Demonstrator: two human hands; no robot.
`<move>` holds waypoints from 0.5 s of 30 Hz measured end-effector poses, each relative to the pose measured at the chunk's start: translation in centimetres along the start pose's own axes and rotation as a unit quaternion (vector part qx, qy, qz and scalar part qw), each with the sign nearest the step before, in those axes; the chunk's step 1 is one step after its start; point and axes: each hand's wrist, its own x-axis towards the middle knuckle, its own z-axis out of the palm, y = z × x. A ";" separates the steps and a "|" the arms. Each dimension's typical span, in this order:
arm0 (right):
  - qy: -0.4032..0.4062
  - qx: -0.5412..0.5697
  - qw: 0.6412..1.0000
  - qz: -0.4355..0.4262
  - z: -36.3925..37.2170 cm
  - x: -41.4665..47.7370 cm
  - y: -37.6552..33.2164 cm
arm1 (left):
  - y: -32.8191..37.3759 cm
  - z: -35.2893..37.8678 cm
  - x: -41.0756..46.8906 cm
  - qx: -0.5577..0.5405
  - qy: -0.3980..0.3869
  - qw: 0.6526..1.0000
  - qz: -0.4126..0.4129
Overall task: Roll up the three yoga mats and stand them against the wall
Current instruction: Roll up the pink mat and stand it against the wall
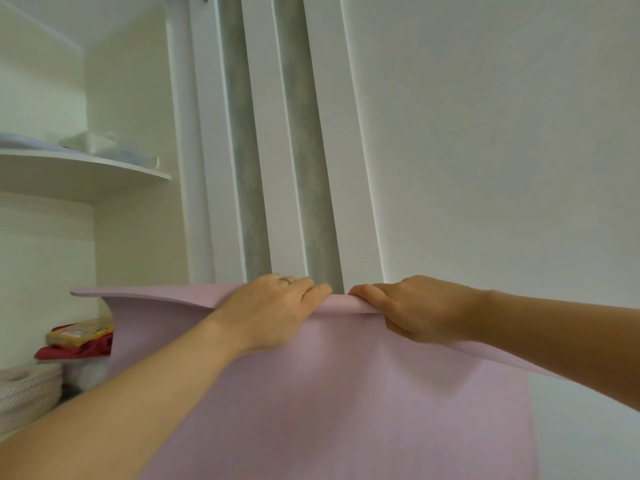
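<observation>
So the pink yoga mat (346,410) is up in the air, not on the floor. It hangs like a curtain in front of the white wall (502,133), close to two grey strips (239,168) of what might be a sliding door. It's the only mat I can see from here, and it isn't rolled at all.

Both hands are clamped on its top edge. The left hand (273,313) has its fingers (311,289) curled over the edge, and the right hand (415,310) pinches the same edge with the thumb underneath. They nearly meet in the middle.

Going by how it hangs, it's soft foam. The left corner sticks out towards the shelf (86,174), the right side droops away under the arm, and the sheet bends wherever nobody holds it. It looks light too, since a grip on the edge alone carries it. The surface is matte, so I'd guess grippy rather than slippery, and there's nothing fragile about it.

Gripping dead centre lets both corners flop. I'd spread the hands out towards the corners, or lay it flat and start the roll from this short edge so it stays even. Foam like this likely wants to spring open, so I'd put the loose flap against the wall.

Off to the left sit a red cloth (76,349) and a white rope basket (27,393).
</observation>
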 end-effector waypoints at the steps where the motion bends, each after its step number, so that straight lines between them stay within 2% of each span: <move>1: 0.011 -0.017 0.999 0.029 0.1 0.2 -0.4 | -0.1 -0.1 0.0 -0.010 0.004 1.000 -0.005; 5: 0.080 -0.100 0.987 0.096 0.8 0.7 -2.2 | -0.6 -1.0 0.3 -0.031 0.008 0.999 -0.027; 8: 0.102 -0.098 0.981 0.130 0.4 0.8 -2.3 | -1.3 -1.2 0.1 0.005 -0.011 1.000 -0.006; 10: 0.152 -0.077 0.974 0.149 0.3 0.8 -2.3 | -2.1 -1.6 0.0 0.029 -0.035 0.999 0.002; 13: 0.226 -0.075 0.965 0.113 1.1 1.0 -1.9 | -2.3 -3.2 0.1 0.009 -0.110 0.994 -0.025; 15: 0.254 -0.082 0.963 0.043 1.9 1.3 -1.5 | -1.7 -4.1 0.3 -0.008 -0.168 0.985 -0.049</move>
